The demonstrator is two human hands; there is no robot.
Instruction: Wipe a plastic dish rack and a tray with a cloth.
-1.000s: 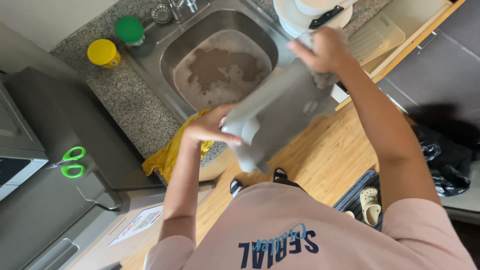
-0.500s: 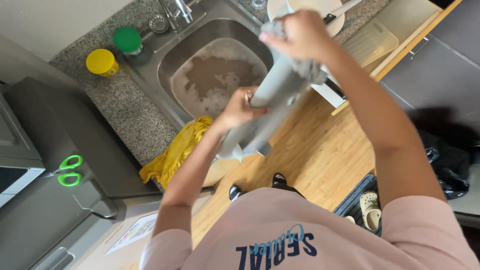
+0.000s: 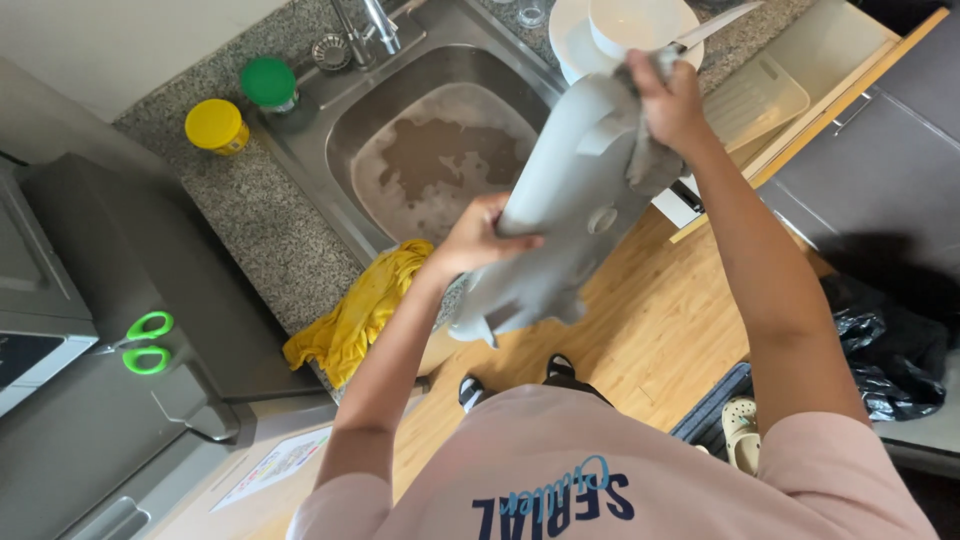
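A grey flexible mat (image 3: 570, 200) is held up in the centre of the frame, rolled or folded lengthwise and slanting from upper right to lower centre. Its upper end is gripped by the right hand (image 3: 668, 100), whose fingers are closed around the material. The middle of the mat is clasped by the left hand (image 3: 480, 235), with the fingers wrapped over its edge. The lower end hangs free above the wooden floor (image 3: 650, 340).

Behind the mat, in the upper centre, a steel sink (image 3: 350, 150) is seen, partly filled with murky brown water (image 3: 440, 165); part of the basin is hidden by the mat. A tap (image 3: 375, 22) stands at the top edge. On the speckled tabletop (image 3: 250, 230) at the upper left, a jar with a yellow lid (image 3: 214, 124) and a jar with a green lid (image 3: 269, 83) stand near each other. A yellow cloth (image 3: 365, 310) is draped over the tabletop edge just below the sink, near the left forearm. At the upper right, a white bowl (image 3: 635, 22) is set on a white plate (image 3: 572, 45), with a knife (image 3: 715, 25) lying across them, just behind the right hand. Green-handled scissors (image 3: 145, 342) lie at the left on a grey appliance (image 3: 80, 300). A black bag (image 3: 890, 350) is seen at the right edge.
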